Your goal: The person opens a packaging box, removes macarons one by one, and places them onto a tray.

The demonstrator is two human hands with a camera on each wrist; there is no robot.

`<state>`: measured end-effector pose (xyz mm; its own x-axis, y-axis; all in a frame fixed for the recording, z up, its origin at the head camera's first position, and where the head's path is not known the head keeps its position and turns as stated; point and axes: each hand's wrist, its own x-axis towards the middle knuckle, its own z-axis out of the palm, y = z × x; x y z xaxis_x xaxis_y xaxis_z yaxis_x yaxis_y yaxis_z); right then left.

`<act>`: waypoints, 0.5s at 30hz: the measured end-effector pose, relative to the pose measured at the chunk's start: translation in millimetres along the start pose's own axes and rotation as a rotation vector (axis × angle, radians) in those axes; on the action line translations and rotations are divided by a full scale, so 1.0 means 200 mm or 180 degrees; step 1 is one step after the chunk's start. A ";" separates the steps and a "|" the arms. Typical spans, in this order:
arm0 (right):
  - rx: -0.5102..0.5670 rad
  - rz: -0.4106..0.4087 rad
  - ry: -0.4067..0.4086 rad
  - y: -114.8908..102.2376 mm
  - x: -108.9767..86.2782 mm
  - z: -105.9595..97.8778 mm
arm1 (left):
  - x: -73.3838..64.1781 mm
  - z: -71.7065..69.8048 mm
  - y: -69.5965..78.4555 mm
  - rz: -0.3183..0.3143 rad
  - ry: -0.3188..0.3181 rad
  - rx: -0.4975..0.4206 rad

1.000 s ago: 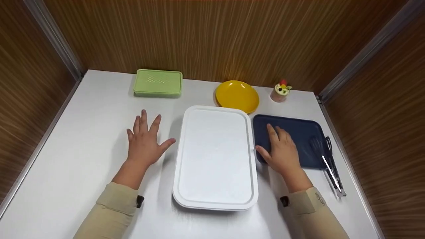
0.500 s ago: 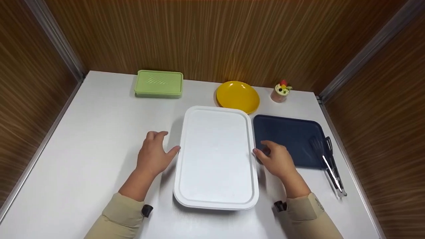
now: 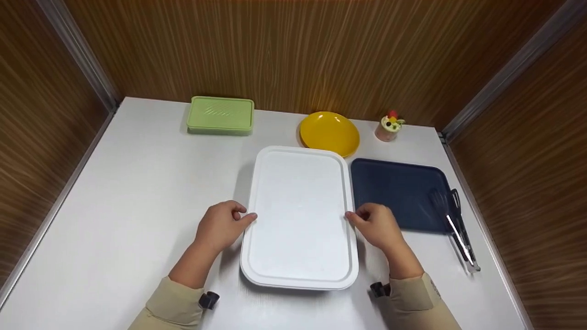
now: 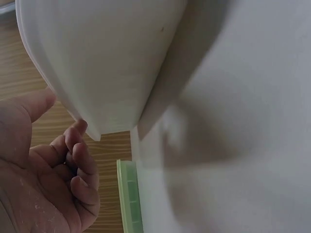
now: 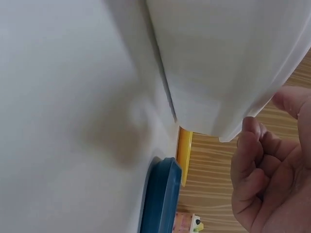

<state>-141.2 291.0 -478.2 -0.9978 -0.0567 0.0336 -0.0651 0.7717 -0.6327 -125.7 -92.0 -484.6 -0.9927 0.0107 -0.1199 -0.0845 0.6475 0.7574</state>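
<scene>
Pinching the white lid (image 3: 299, 215) with curled fingers, left hand (image 3: 219, 225) and right hand (image 3: 379, 226) have it seated, unraised, between desk (image 3: 142, 183) edges.

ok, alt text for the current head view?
Left hand and right hand grip opposite side rims of a white lidded box on a white table. Beyond it: green box, yellow plate, dessert cup; to its right, a dark blue tray with metal kitchenware over its right edge.

Left hand (image 3: 221, 228), right hand (image 3: 378, 225) — pinching opposite edges of a white box (image 3: 299, 220), yellow plate (image 3: 329, 132) behind
</scene>
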 end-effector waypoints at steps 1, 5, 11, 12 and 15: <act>0.0025 0.0000 -0.0003 0.00 0.00 0.00 | 0.00 0.00 0.00 -0.0004 0.0013 -0.0009; 0.0096 0.0044 -0.0004 -0.01 -0.01 0.00 | -0.01 0.02 0.01 -0.0087 0.0065 -0.0036; 0.0176 0.0160 0.0040 -0.02 -0.02 0.01 | -0.02 0.03 0.02 -0.0225 0.0080 -0.0110; 0.0191 0.0183 0.0056 -0.03 -0.02 0.02 | -0.02 0.04 0.02 -0.0231 0.0079 -0.0119; 0.0299 0.0264 0.0103 -0.03 -0.03 0.02 | -0.02 0.04 0.02 -0.0237 0.0067 -0.0137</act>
<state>-134.3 283.2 -477.4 -0.9996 0.0266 0.0021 0.0174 0.7100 -0.7040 -120.9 -83.6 -485.9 -0.9851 -0.0527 -0.1638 -0.1614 0.6125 0.7738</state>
